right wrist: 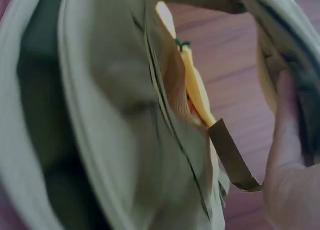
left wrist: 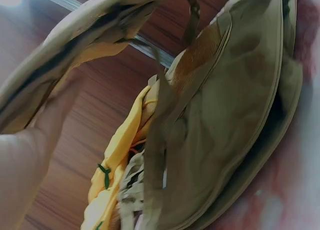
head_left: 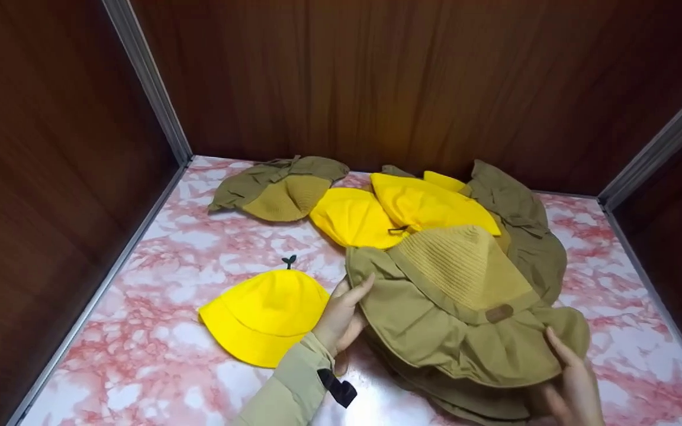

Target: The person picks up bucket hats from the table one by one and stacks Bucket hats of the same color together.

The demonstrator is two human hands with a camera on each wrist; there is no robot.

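Observation:
A khaki sun hat [head_left: 465, 272] with a ribbed crown, a wide pleated brim and a small brown patch is held up between both hands. My left hand [head_left: 341, 316] grips the brim's left edge, thumb on top. At the brim's right edge, my right hand [head_left: 575, 378] pinches the cloth, its other fingers partly hidden below. Under it lie more khaki hats [left wrist: 225, 104], brims layered; the wrist views show a gap between them and the held hat. A loose strap [right wrist: 232, 155] hangs from the held hat. Beside my left hand lies a yellow bucket hat [head_left: 270, 313] with a green sprout.
Behind the held hat, yellow hats [head_left: 430, 204] overlap in a heap, with khaki hats [head_left: 515, 219] at its right. Another khaki hat [head_left: 285, 189] lies at the back left. Brown wood-look panels [head_left: 347, 77] wall in the pink-and-white marbled table [head_left: 157, 296].

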